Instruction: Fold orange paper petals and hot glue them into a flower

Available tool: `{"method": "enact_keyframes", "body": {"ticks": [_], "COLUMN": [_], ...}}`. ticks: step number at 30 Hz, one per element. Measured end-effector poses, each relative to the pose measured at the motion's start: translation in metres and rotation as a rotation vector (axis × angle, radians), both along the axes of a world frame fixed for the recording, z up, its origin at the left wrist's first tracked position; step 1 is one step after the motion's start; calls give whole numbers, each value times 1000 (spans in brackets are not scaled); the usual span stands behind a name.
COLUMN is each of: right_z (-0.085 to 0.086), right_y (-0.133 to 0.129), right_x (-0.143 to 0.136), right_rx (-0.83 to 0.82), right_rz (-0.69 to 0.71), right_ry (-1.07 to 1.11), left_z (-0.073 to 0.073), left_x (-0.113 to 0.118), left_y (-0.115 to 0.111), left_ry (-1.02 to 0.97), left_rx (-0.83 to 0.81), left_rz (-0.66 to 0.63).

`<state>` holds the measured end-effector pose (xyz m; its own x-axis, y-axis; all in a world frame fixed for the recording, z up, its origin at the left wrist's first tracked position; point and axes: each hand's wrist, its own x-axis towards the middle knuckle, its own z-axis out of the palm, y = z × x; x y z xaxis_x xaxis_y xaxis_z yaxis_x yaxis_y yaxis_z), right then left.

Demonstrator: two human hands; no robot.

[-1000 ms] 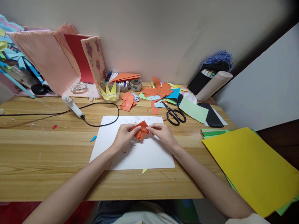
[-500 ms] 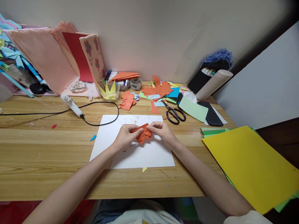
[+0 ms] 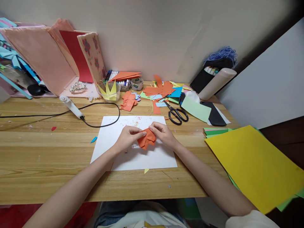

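Head view: creased, lobed orange paper (image 3: 146,140)

The folded orange paper (image 3: 147,140) looks to me thin and matt, with many creases. Beneath it I see a white sheet (image 3: 142,163), smooth but stained with small marks. The table (image 3: 47,148) is of wood, its grain clear, its surface rather smooth. I find the yellow sheet (image 3: 254,164) also matt. The scissors (image 3: 176,115) have metal blades and smooth black handles; the cup (image 3: 118,92) seems transparent plastic. The pink box (image 3: 40,53) appears cloth-covered, and the blue yarn (image 3: 222,55) is fibrous.
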<state>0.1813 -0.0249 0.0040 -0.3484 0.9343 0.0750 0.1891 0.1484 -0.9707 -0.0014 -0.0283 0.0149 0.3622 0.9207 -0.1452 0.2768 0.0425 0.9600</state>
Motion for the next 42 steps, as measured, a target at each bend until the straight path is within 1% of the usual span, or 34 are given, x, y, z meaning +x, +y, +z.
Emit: {"method": "enact_keyframes", "body": {"ticks": [4,6,9,13,17,20,24,27,30,34,37,40,42], "right_z": [-1,-3,-2,-1,-3,-3,-2,-1,-3,-7,-9,-7,-5], "right_y": [3,4,4,1,-3,-2,2,4,4,1,-2,-3,-3], "right_x": [6,8,8,5,2,2,7,11,11,6,2,1,2], "right_rx": [-134,-170,-122,42,174,167,49,18,87,291,420,452,408], "right_rz": [204,238,164,48,-34,-8,108,177,184,107,46,50,79], "right_ry": [-79,-109,-137,-218,-331,-329,-204,-199,-307,-430,-470,-463,-451], "left_z": [0,0,-1,-5,-6,-7,-6,-4,-4,-6,-8,-9,-9], "left_x": [-1,-1,0,0,1,1,0,-1,-1,-1,-1,-1,-1], "left_y": [2,2,3,3,4,4,5,5,5,5,4,4,3], "left_ry": [7,1,-9,-20,21,19,-33,-41,-18,-3,17,20,24], "left_rx": [46,58,38,9,18,28,-17,-32,-27,-8,12,24,27], "left_rz": [32,45,48,39,84,89,71,71,72,82,96,78,43]}}
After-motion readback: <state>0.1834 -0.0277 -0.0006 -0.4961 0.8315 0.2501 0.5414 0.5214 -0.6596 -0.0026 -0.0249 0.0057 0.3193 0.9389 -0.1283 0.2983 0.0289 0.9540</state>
